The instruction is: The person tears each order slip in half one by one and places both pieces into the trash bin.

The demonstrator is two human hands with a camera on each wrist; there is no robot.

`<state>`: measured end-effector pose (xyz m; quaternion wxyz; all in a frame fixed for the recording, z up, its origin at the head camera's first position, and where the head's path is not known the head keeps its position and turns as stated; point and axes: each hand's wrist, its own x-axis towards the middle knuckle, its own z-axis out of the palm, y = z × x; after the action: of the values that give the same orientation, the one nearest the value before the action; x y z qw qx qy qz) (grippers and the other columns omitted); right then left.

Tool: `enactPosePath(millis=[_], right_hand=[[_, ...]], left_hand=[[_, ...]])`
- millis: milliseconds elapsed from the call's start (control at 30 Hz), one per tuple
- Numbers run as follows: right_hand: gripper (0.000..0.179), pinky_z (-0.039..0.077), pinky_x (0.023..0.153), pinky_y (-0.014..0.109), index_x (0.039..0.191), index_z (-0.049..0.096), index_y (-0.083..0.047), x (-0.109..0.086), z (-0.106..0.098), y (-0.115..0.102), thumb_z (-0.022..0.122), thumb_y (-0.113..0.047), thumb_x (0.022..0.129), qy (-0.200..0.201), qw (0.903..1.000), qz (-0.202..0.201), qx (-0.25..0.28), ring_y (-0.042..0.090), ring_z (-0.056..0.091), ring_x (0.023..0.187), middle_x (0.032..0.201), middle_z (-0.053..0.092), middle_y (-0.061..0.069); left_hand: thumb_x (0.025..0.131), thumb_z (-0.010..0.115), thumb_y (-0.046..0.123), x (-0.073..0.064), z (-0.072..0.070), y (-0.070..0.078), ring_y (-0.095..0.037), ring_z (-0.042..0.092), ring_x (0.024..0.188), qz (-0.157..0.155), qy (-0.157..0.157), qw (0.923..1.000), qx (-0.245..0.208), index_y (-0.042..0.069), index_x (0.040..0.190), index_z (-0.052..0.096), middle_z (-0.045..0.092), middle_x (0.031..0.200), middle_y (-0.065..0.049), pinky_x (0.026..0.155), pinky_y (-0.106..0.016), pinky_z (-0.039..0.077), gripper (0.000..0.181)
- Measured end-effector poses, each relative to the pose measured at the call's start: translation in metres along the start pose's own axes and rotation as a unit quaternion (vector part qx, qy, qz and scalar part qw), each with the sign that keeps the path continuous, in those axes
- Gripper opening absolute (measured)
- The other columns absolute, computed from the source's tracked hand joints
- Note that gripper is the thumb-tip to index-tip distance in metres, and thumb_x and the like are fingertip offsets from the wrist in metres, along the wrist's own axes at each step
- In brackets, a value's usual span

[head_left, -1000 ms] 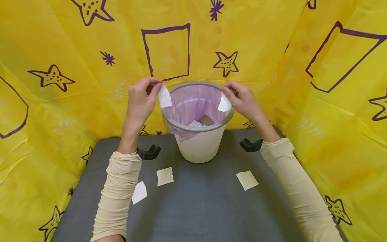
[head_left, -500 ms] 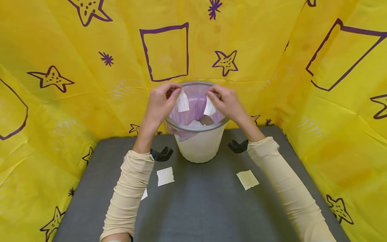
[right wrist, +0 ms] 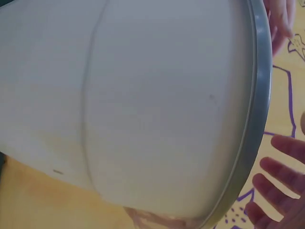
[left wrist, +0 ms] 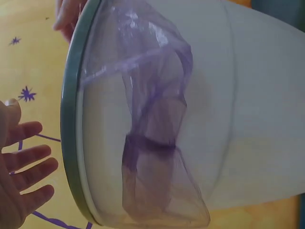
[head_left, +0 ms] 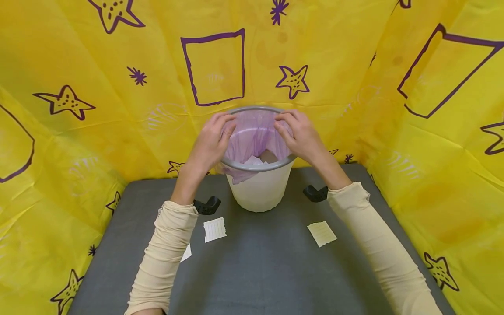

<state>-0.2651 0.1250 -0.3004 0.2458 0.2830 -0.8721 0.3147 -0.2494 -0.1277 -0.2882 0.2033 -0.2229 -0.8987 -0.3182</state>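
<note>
A white waste bin (head_left: 257, 190) with a grey rim and a purple bin liner (head_left: 248, 131) stands at the back of the table. White paper scraps (head_left: 253, 160) and a brownish piece (head_left: 268, 156) lie inside it. Over the left of the rim is my left hand (head_left: 209, 142), its fingers spread loosely and holding nothing. Mirroring it over the right side, my right hand (head_left: 302, 136) is likewise without anything in its fingers. Both wrist views show parted fingers (left wrist: 35, 162) beside the rim, with the liner folded down outside the bin (left wrist: 157, 138) in the left one.
On the grey table (head_left: 256, 262) lie a torn lined paper piece (head_left: 215, 229) left of centre and a yellowish one (head_left: 322, 233) at the right. Another white scrap (head_left: 187, 253) is partly hidden by the left sleeve. Yellow patterned cloth (head_left: 157, 52) encloses the back and sides.
Both hands moved inward over the bin, each pinching a white paper piece. Since then their fingers have parted and let the pieces go; they are no longer in the hands.
</note>
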Motion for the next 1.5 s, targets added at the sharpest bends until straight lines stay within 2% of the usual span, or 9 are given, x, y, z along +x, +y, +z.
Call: enactPosePath(millis=[167, 400, 567, 833, 1033, 1133, 1267, 1400, 1500], right_hand=[[0.030, 0.041, 0.106, 0.047, 0.115, 0.065, -0.001, -0.004, -0.004, 0.004, 0.053, -0.023, 0.100, 0.006, 1.0000, 0.004, -0.006, 0.034, 0.055, 0.116, 0.120, 0.062, 0.018], [0.034, 0.037, 0.106, 0.053, 0.119, 0.064, -0.004, -0.008, -0.006, 0.004, 0.052, -0.029, 0.100, -0.007, 0.9997, 0.013, -0.018, 0.036, 0.052, 0.122, 0.127, 0.060, 0.016], [0.037, 0.035, 0.109, 0.053, 0.121, 0.063, -0.004, -0.013, -0.009, 0.007, 0.052, -0.031, 0.099, -0.001, 0.9994, 0.007, -0.034, 0.038, 0.051, 0.125, 0.131, 0.058, 0.018], [0.053, 0.026, 0.114, 0.059, 0.135, 0.053, -0.005, -0.038, -0.020, 0.035, 0.047, -0.043, 0.099, 0.002, 0.9959, 0.074, -0.051, 0.042, 0.038, 0.136, 0.146, 0.045, 0.022], [0.059, 0.024, 0.113, 0.061, 0.139, 0.049, -0.004, -0.051, -0.024, 0.051, 0.046, -0.047, 0.098, -0.004, 0.9930, 0.103, -0.059, 0.041, 0.037, 0.136, 0.146, 0.043, 0.022], [0.060, 0.022, 0.112, 0.063, 0.139, 0.049, -0.004, -0.060, -0.022, 0.056, 0.044, -0.049, 0.098, -0.014, 0.9914, 0.115, -0.061, 0.043, 0.036, 0.136, 0.147, 0.042, 0.023], [0.061, 0.023, 0.110, 0.066, 0.140, 0.049, -0.006, -0.075, -0.016, 0.066, 0.043, -0.051, 0.098, -0.030, 0.9888, 0.129, -0.070, 0.046, 0.036, 0.135, 0.147, 0.042, 0.024], [0.065, 0.024, 0.106, 0.069, 0.143, 0.045, -0.009, -0.096, -0.007, 0.079, 0.041, -0.055, 0.097, -0.051, 0.9830, 0.150, -0.093, 0.049, 0.036, 0.134, 0.148, 0.040, 0.025], [0.069, 0.023, 0.106, 0.071, 0.148, 0.039, -0.012, -0.112, 0.000, 0.087, 0.040, -0.058, 0.097, -0.076, 0.9762, 0.168, -0.114, 0.051, 0.034, 0.134, 0.151, 0.036, 0.026]], left_hand=[[0.103, 0.043, 0.036, -0.005, -0.007, -0.007, -0.032, 0.034, 0.143, -0.011, -0.011, 0.9998, 0.013, 0.006, 0.137, 0.051, 0.040, 0.151, -0.015, 0.120, -0.047, 0.025, 0.046], [0.103, 0.041, 0.040, -0.009, -0.010, -0.012, -0.032, 0.032, 0.145, -0.007, 0.001, 0.9996, 0.026, 0.008, 0.141, 0.047, 0.037, 0.155, -0.014, 0.121, -0.048, 0.022, 0.050], [0.103, 0.039, 0.043, -0.015, -0.013, -0.017, -0.031, 0.029, 0.147, -0.024, -0.002, 0.9993, 0.028, 0.010, 0.146, 0.042, 0.033, 0.157, -0.013, 0.121, -0.049, 0.020, 0.055], [0.102, 0.039, 0.046, -0.042, -0.018, -0.043, -0.032, 0.022, 0.149, -0.085, 0.010, 0.9960, 0.024, 0.014, 0.153, 0.026, 0.024, 0.161, -0.011, 0.121, -0.053, 0.017, 0.061], [0.102, 0.038, 0.048, -0.054, -0.019, -0.060, -0.034, 0.024, 0.148, -0.104, 0.018, 0.9941, 0.024, 0.013, 0.153, 0.026, 0.026, 0.160, -0.010, 0.120, -0.054, 0.018, 0.063], [0.102, 0.038, 0.048, -0.061, -0.016, -0.068, -0.036, 0.025, 0.147, -0.108, 0.024, 0.9937, 0.020, 0.010, 0.152, 0.028, 0.028, 0.159, -0.014, 0.119, -0.055, 0.019, 0.064], [0.101, 0.038, 0.050, -0.081, -0.001, -0.083, -0.038, 0.026, 0.146, -0.130, 0.024, 0.9912, 0.014, 0.007, 0.151, 0.030, 0.029, 0.157, -0.018, 0.119, -0.056, 0.020, 0.066], [0.100, 0.035, 0.054, -0.103, 0.015, -0.101, -0.043, 0.027, 0.144, -0.158, 0.004, 0.9856, 0.060, 0.008, 0.152, 0.028, 0.027, 0.157, -0.021, 0.117, -0.060, 0.019, 0.069], [0.099, 0.033, 0.060, -0.115, 0.022, -0.111, -0.046, 0.026, 0.143, -0.176, -0.019, 0.9786, 0.105, 0.011, 0.153, 0.025, 0.024, 0.159, -0.022, 0.116, -0.062, 0.016, 0.073]])
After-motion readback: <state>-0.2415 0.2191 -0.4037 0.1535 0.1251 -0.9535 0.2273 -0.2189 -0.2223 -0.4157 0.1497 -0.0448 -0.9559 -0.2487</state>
